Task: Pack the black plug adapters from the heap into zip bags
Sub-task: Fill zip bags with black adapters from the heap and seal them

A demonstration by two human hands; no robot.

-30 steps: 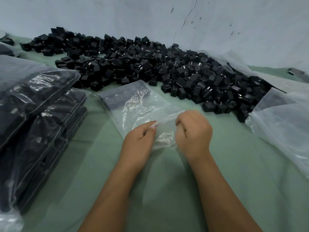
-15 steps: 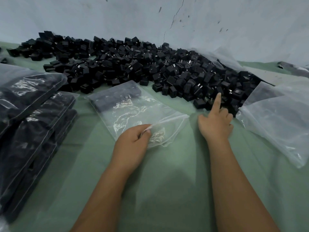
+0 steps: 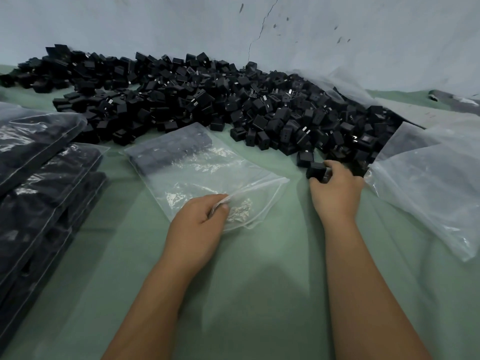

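Observation:
A long heap of black plug adapters (image 3: pixel 207 100) lies across the far side of the green table cloth (image 3: pixel 259 281). In front of it a clear zip bag (image 3: pixel 197 172) lies flat, with a row of adapters inside at its far end. My left hand (image 3: pixel 197 219) pinches the bag's near open edge. My right hand (image 3: pixel 337 188) is at the heap's near right edge, its fingers curled round a black adapter (image 3: pixel 315 169).
Stacked filled zip bags (image 3: pixel 39 190) stand at the left. A big clear plastic bag (image 3: pixel 428 178) lies at the right, next to my right hand. A pale wall (image 3: pixel 259 35) rises behind the heap.
My right hand left the bag's opening, reached right and forward to the heap, and closed on an adapter. My left hand kept its pinch on the bag's edge.

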